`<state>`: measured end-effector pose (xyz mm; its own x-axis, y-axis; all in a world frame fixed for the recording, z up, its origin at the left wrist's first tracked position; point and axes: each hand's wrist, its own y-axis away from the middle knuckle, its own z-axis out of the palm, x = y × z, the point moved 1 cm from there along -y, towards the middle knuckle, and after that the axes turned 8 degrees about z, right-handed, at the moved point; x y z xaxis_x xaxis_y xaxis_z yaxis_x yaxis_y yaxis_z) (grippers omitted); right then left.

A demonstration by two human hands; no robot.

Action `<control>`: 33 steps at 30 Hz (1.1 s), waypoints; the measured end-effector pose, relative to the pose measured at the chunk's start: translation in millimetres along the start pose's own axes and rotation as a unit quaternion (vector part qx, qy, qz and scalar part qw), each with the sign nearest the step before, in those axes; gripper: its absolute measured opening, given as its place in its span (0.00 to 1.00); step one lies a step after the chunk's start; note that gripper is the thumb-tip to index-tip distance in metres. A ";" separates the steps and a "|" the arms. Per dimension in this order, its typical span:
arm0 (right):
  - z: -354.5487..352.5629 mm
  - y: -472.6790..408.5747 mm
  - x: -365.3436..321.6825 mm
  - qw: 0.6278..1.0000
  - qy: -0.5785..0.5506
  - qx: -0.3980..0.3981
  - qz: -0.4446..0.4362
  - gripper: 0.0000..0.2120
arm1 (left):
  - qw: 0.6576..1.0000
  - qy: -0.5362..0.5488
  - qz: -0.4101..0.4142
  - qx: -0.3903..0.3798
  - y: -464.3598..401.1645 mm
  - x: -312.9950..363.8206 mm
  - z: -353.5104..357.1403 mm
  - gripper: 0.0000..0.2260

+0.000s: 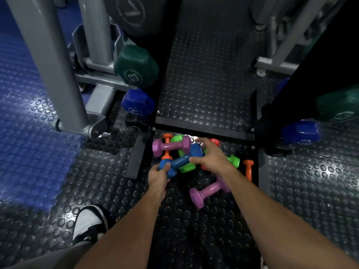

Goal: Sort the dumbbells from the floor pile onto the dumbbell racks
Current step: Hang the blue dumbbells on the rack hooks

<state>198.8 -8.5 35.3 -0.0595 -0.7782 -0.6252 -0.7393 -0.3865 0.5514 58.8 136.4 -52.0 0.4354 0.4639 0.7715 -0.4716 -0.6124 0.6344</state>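
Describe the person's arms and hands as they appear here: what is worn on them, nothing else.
Both forearms are bare up to the frame's lower edge: no sleeves in view. The left hand and right hand wear no gloves. No watch, wristband or ring shows on either wrist or on the visible fingers. No markings can be made out.

Reads 3 on the end face of the green dumbbell [136,66] racked at left. Possibly a 2 on the blue dumbbell [138,103] beneath, too blurred to confirm.
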 end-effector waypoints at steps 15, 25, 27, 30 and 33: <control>-44.2 114.8 -106.2 0.994 -0.097 -0.040 -0.024 0.23 | 0.983 0.138 0.063 0.101 92.1 130.7 -57.2 0.13; -82.0 193.8 -208.8 0.980 -0.166 -0.006 -0.110 0.20 | 0.962 0.121 0.229 0.081 154.1 286.4 -101.2 0.13; -91.9 203.0 -230.0 0.978 -0.161 0.019 -0.132 0.20 | 0.957 0.120 0.254 0.067 167.3 314.1 -104.4 0.12; -106.7 215.5 -257.4 0.972 -0.168 0.049 -0.155 0.19 | 0.949 0.136 0.280 0.051 187.7 350.8 -105.0 0.09; -121.5 230.9 -281.3 0.964 -0.184 0.074 -0.176 0.19 | 0.944 0.150 0.292 0.044 201.6 381.8 -103.3 0.10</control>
<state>126.3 61.0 405.6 -0.0017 -0.3728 -0.9279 -0.8429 -0.4987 0.2019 50.8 256.2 375.4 -0.1214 0.1828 0.9756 -0.4921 -0.8647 0.1008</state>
